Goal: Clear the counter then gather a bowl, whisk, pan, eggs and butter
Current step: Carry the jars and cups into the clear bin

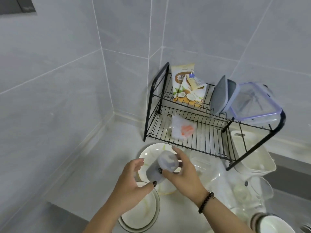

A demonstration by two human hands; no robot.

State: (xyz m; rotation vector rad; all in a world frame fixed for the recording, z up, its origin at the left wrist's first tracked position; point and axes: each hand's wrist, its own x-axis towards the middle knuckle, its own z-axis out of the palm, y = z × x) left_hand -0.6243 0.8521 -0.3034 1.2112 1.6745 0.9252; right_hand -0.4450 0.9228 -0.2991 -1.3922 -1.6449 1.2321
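Head view. We held a small lidded plastic container [161,167] in the air just in front of the black wire dish rack [193,132], above a white plate [149,154] on the counter [101,165]. Our right hand [183,175] gripped the container from its right side, thumb curled over the near wall and fingers wrapped behind the lid. Our left hand [133,184] was spread beside it, fingers relaxed; the thumb tip lay at the container's lower edge, and we could not tell whether it touched. A beaded bracelet [206,201] circled the right wrist. On the rack's upper tier stood a coconut-print packet [186,88] and clear storage boxes [252,103]; a plastic bag [182,126] lay on the lower tier. Stacked plates [143,214] sat below the left hand, and a bowl [272,224] at lower right.
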